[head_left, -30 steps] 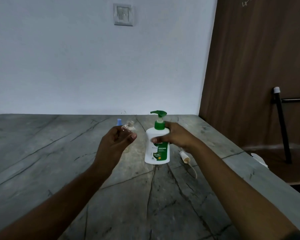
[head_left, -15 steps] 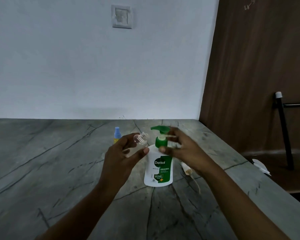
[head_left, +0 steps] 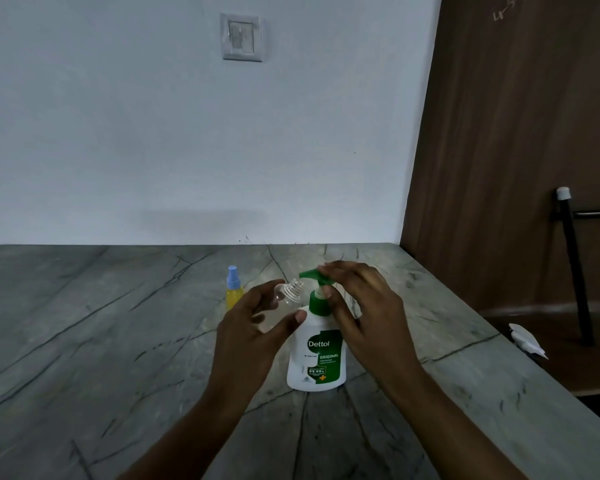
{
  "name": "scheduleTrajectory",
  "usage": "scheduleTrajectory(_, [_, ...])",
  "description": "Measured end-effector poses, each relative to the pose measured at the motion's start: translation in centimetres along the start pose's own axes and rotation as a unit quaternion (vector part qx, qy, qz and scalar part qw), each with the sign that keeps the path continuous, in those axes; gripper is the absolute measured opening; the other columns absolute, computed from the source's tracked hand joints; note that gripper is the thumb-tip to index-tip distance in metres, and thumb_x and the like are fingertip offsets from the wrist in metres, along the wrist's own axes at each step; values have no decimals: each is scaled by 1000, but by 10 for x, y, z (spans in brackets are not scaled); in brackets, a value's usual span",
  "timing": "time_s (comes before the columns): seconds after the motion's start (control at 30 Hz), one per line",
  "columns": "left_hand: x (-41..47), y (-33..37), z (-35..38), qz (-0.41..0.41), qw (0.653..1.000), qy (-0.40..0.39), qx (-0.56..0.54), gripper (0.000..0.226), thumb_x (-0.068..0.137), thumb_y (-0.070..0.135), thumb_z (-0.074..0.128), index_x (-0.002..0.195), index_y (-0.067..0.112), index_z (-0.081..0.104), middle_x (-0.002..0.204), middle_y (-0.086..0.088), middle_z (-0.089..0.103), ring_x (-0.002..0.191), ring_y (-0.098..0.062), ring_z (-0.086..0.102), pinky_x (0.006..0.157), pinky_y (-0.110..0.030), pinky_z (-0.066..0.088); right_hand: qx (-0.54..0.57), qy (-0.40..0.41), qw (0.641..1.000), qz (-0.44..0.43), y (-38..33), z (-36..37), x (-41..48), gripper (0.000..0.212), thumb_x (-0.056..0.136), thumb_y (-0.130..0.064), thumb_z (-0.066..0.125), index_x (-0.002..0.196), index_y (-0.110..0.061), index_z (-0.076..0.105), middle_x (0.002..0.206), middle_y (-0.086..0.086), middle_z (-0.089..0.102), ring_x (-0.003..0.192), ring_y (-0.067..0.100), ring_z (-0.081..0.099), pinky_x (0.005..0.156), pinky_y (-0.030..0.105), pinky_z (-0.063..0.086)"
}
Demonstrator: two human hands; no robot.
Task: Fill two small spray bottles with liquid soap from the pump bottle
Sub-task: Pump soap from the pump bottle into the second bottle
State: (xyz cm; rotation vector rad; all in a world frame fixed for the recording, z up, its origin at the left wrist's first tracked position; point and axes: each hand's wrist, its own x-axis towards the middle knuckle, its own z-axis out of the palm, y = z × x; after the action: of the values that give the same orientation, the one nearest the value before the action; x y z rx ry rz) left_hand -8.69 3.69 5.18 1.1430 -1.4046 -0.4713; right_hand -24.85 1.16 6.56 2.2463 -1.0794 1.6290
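A white soap pump bottle [head_left: 317, 358] with a green pump head stands upright on the stone counter [head_left: 118, 341]. My left hand [head_left: 253, 327] grips a small clear spray bottle [head_left: 286, 296], uncapped and tilted, its threaded neck right under the green spout. My right hand [head_left: 364, 306] rests its fingers on the top of the pump head, thumb by the green collar. A second small spray bottle [head_left: 234, 289], yellow with a blue cap, stands behind my left hand.
The counter's right edge [head_left: 520, 372] drops off beside a brown wooden panel [head_left: 516, 133]. A black pole [head_left: 574, 265] leans there, and a white scrap [head_left: 527, 341] lies below. A wall [head_left: 187, 133] bounds the counter's back.
My right hand rose from the pump bottle's body to its pump head. My left hand brought the clear bottle's neck rightward under the spout.
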Motion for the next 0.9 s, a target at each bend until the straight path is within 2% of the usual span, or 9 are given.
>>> scheduleTrajectory(0.1, [5, 3, 0, 4, 1000, 8, -3, 44, 63, 46, 68, 105, 37, 59, 100, 16, 66, 92, 2, 61, 76, -17, 48, -14, -2, 1000, -10, -1, 1, 1, 33, 92, -24, 46, 114, -12, 67, 112, 2, 64, 103, 14, 56, 84, 16, 43])
scheduleTrajectory(0.23, [8, 7, 0, 17, 1000, -4, 16, 46, 62, 47, 67, 106, 39, 55, 96, 24, 61, 90, 19, 53, 69, -3, 42, -26, -2, 999, -18, -2, 2, 1, 32, 92, -23, 46, 112, -10, 67, 112, 3, 64, 102, 15, 57, 84, 16, 43])
scheduleTrajectory(0.33, [9, 7, 1, 24, 999, -7, 31, 44, 63, 47, 67, 105, 42, 53, 95, 26, 59, 89, 21, 52, 68, -1, 41, -48, -4, 999, -25, -3, 1, 1, 32, 91, -23, 46, 111, -10, 67, 111, 3, 64, 102, 15, 57, 83, 17, 43])
scheduleTrajectory(0.43, [9, 6, 1, 35, 998, -2, 47, 42, 69, 36, 73, 106, 40, 53, 96, 28, 56, 88, 24, 49, 69, 2, 39, -90, -5, 996, -26, -6, 2, 0, 33, 91, -27, 45, 111, -11, 66, 111, 4, 64, 103, 12, 55, 80, 17, 45])
scheduleTrajectory(0.63, [8, 5, 2, 52, 996, 18, 65, 44, 71, 26, 76, 109, 33, 55, 96, 29, 54, 93, 23, 49, 73, 4, 35, -135, 0, 988, -70, -11, 11, 2, 35, 90, -25, 45, 109, -5, 66, 109, 9, 65, 104, 13, 50, 78, 20, 46])
scheduleTrajectory(0.77, [6, 8, 3, 50, 997, 32, 57, 43, 72, 22, 75, 108, 34, 56, 96, 28, 55, 92, 22, 49, 74, 5, 34, -138, 27, 985, -99, -14, 15, 1, 36, 88, -24, 49, 106, 2, 67, 105, 15, 66, 104, 18, 48, 88, 25, 40])
scheduleTrajectory(0.9, [3, 5, 4, 40, 997, 39, 56, 43, 73, 22, 75, 110, 34, 56, 98, 26, 56, 95, 20, 50, 74, 5, 34, -155, 29, 981, -114, -14, 16, 0, 38, 90, -26, 47, 107, 1, 67, 107, 15, 67, 106, 19, 49, 80, 21, 48])
